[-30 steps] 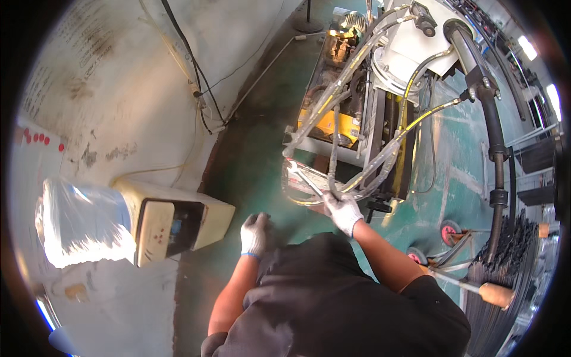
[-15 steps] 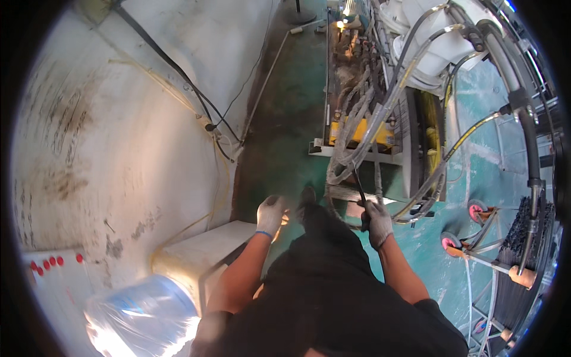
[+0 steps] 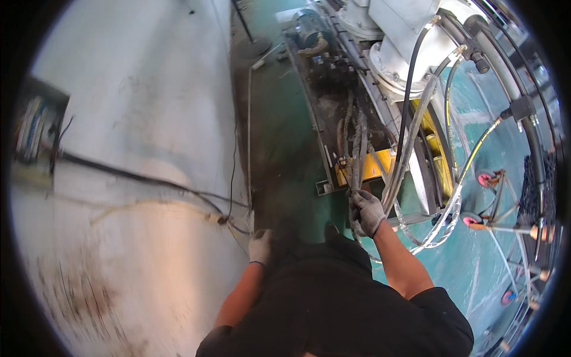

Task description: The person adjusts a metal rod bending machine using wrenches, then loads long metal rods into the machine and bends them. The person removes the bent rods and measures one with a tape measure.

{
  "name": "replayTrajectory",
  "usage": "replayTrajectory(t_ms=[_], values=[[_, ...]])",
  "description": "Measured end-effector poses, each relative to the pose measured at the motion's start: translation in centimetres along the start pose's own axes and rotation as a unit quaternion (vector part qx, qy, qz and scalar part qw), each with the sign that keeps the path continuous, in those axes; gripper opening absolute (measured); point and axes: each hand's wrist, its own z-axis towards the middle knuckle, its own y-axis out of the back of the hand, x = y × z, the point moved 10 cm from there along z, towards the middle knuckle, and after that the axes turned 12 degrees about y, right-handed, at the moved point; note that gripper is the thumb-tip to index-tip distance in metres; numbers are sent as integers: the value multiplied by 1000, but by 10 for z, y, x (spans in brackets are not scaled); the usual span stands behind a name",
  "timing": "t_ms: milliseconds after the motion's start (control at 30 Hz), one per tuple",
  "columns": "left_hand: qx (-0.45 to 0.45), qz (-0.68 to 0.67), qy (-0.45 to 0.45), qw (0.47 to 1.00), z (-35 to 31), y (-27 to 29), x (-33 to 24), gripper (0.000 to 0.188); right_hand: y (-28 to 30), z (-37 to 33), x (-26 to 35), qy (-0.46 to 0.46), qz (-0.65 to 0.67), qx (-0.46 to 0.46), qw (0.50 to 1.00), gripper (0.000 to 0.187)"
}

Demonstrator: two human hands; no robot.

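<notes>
My right hand, in a grey-white work glove, is closed beside a bundle of grey wrapped hoses. A slim black tool seems to run up from its fingers along the hoses; most of it is hidden, so its kind does not show. My left hand, also gloved, is low by the foot of the white wall, apart from the machine. Its fingers are blurred against the dark floor, and nothing can be made out in them.
Ahead right stands a low machine frame with a yellow block, a motor and white flanged housings. Hoses loop down at the right, near a wheeled metal rack. Cables cross the white wall on my left.
The view has shifted forward and turned, so the white box and plastic-wrapped bucket have left it. My right hand has come up against the wrapped hoses; my left hand is lower, nearer the wall.
</notes>
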Motion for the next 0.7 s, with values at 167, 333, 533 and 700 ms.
replayTrajectory(t_ms=[167, 333, 533, 700], values=[[66, 126, -91, 986, 88, -13, -103, 35, -7, 39, 31, 68, -118, -121, 983, 31], [107, 131, -82, 982, 190, 5, -194, 32, -13, 64, 53, 129, -116, -188, 967, 37], [120, 117, -24, 986, 234, 7, -290, 30, 19, 156, 82, 99, -293, -256, 916, 29], [120, 141, -5, 983, 293, -1, -302, 34, 105, 255, 76, 80, -376, -337, 859, 33]])
